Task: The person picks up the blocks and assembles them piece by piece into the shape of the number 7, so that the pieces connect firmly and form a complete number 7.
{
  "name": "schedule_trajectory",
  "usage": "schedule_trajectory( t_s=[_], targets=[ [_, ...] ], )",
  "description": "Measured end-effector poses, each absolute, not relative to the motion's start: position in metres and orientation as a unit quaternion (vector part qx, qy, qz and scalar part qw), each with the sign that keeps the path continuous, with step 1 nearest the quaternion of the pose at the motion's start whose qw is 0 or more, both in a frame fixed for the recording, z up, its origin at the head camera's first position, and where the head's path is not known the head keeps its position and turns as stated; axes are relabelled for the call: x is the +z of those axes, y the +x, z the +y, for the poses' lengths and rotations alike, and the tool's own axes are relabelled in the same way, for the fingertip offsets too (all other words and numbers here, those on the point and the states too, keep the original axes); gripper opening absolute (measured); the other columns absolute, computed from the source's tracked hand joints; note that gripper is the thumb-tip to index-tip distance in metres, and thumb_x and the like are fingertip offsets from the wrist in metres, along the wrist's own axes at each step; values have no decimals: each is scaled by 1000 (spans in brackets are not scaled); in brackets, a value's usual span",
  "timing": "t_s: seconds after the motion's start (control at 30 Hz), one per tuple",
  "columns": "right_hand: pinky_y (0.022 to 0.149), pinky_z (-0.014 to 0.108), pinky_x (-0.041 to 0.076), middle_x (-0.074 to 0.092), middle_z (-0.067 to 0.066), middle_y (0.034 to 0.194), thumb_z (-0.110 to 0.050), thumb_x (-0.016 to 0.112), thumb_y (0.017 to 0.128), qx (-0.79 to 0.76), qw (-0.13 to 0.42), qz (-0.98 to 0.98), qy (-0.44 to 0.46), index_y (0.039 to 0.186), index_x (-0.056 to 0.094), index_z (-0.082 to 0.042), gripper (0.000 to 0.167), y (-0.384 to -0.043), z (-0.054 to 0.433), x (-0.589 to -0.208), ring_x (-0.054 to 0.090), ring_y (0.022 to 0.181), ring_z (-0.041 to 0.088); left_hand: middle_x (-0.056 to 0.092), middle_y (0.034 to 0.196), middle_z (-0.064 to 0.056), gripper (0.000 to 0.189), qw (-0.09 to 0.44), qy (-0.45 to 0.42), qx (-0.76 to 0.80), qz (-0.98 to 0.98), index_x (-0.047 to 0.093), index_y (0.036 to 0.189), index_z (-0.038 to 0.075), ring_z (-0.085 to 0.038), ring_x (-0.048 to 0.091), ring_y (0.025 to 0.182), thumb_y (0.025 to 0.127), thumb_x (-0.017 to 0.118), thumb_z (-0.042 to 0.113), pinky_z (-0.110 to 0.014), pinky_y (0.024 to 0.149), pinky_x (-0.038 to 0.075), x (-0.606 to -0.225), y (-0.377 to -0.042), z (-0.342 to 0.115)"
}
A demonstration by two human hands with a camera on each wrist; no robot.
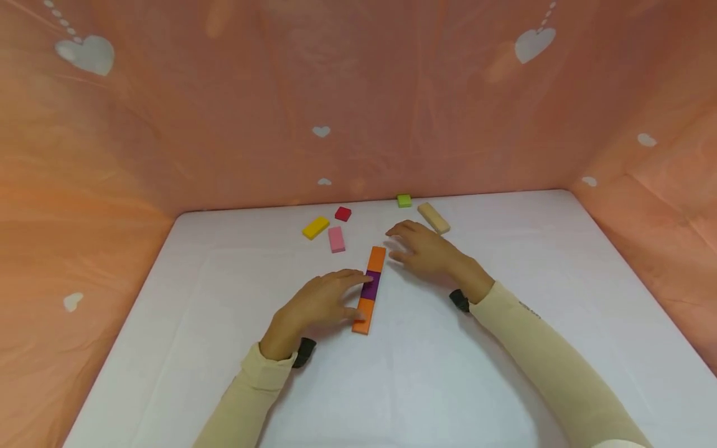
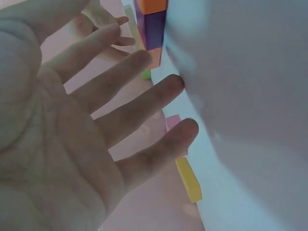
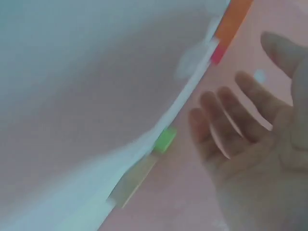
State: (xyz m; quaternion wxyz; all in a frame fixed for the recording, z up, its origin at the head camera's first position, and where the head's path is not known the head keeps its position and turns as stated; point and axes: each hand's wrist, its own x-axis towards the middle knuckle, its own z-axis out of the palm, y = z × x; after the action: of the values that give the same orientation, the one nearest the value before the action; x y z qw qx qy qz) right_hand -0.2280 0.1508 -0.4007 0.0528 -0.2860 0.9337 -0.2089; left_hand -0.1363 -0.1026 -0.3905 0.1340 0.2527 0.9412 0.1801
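Note:
Three blocks lie end to end in a slanted row on the table: a near orange block (image 1: 360,327), a purple block (image 1: 370,289) and a far orange block (image 1: 377,259). My left hand (image 1: 319,303) is over the row's left side, its index finger overlapping the purple block and its thumb overlapping the near orange one in the head view. Its other fingers (image 2: 139,113) are spread in the left wrist view. To the right of the far orange block hovers my right hand (image 1: 428,250), fingers loosely bent with nothing between them.
Beyond the row lie a pink block (image 1: 337,239), a yellow block (image 1: 316,228) and a small red block (image 1: 343,214). A small green block (image 1: 404,201) and a beige block (image 1: 434,218) sit past my right hand. Orange cloth (image 1: 358,99) with hearts rises behind the white table (image 1: 196,323).

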Motion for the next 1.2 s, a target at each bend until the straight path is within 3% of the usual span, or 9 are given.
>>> schedule_trajectory(
  t_s=[0.13, 0.27, 0.57, 0.73, 0.87, 0.97, 1.07, 1.2],
  targets=[
    [118, 51, 34, 51, 11, 144, -24, 53, 101, -223, 27, 940, -256, 136, 56, -9, 38, -255, 179, -396, 43, 138, 31, 39, 159, -2, 80, 136, 256, 183, 940, 46, 150, 26, -29, 45, 140, 81, 81, 42, -54, 112, 40, -393, -138, -102],
    [112, 53, 40, 49, 15, 142, -22, 47, 103, -240, 40, 948, -205, 135, 57, -6, 37, -278, 203, -394, 50, 131, 35, 34, 162, 2, 86, 127, 272, 162, 940, 42, 152, 25, -28, 47, 135, 79, 80, 50, -49, 108, 44, -398, -139, -102],
    [104, 51, 43, 59, 22, 131, -6, 40, 94, -255, 58, 953, -153, 135, 54, 0, 44, -290, 219, -398, 54, 116, 35, 34, 162, 6, 85, 123, 285, 143, 940, 40, 153, 29, -23, 45, 131, 80, 80, 49, -45, 103, 43, -401, -147, -106],
    [101, 51, 45, 55, 19, 135, -13, 48, 95, -267, 53, 948, -164, 136, 54, -4, 43, -290, 220, -399, 55, 115, 34, 37, 160, 5, 82, 127, 284, 154, 938, 44, 151, 30, -24, 44, 131, 79, 81, 47, -46, 103, 42, -403, -148, -105],
    [115, 60, 28, 41, 16, 152, -24, 64, 92, -250, 79, 945, -195, 143, 50, -10, 54, -294, 225, -398, 37, 139, 37, 37, 160, 5, 81, 129, 284, 158, 937, 46, 150, 30, -24, 44, 134, 79, 81, 46, -46, 105, 42, -404, -148, -103],
    [115, 68, 17, 32, 15, 160, -31, 68, 91, -212, 103, 947, -218, 150, 44, -16, 66, -296, 228, -400, 23, 148, 39, 38, 160, 5, 80, 129, 284, 160, 937, 47, 149, 30, -24, 43, 136, 79, 82, 44, -46, 107, 42, -403, -148, -102],
    [111, 67, 21, 30, 13, 161, -40, 68, 91, -184, 115, 952, -217, 153, 40, -22, 71, -297, 229, -402, 25, 146, 39, 37, 160, 5, 80, 133, 286, 160, 935, 47, 149, 28, -24, 43, 137, 79, 83, 42, -46, 109, 42, -402, -147, -103],
    [105, 61, 27, 34, 14, 154, -49, 70, 88, -166, 112, 954, -223, 153, 40, -21, 77, -297, 226, -406, 29, 139, 38, 37, 161, 5, 81, 136, 289, 154, 935, 46, 150, 27, -24, 43, 139, 79, 83, 40, -45, 111, 42, -401, -145, -106]
  ],
)
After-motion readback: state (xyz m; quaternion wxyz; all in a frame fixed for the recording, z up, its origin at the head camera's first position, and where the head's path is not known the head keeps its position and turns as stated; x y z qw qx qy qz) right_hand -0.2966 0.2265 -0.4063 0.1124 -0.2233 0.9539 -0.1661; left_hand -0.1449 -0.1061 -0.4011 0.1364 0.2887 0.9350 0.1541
